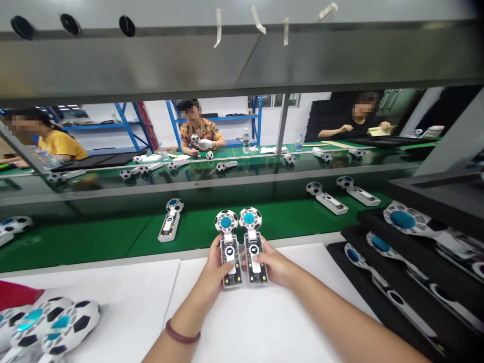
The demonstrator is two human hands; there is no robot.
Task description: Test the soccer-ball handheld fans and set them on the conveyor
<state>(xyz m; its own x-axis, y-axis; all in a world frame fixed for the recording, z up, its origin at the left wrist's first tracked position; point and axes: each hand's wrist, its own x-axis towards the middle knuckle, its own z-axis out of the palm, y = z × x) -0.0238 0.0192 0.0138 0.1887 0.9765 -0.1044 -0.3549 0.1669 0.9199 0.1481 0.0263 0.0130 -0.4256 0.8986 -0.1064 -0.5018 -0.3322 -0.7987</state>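
Observation:
Two football-patterned handheld fans stand side by side in front of me, each with a round black-and-white head, a blue centre and a clear-fronted handle. My left hand is closed around the handle of the left fan, its thumb on the front. Around the right fan, my right hand is wrapped the same way, thumb on the white strip. Both handles show a small lit round display. The two heads nearly touch, above the edge of the white work surface.
A green conveyor belt crosses ahead, carrying several similar fans, one being a fan to the left. Black foam trays holding fans are stacked at right. More fans lie at lower left. Several people sit across the belt under a metal overhead beam.

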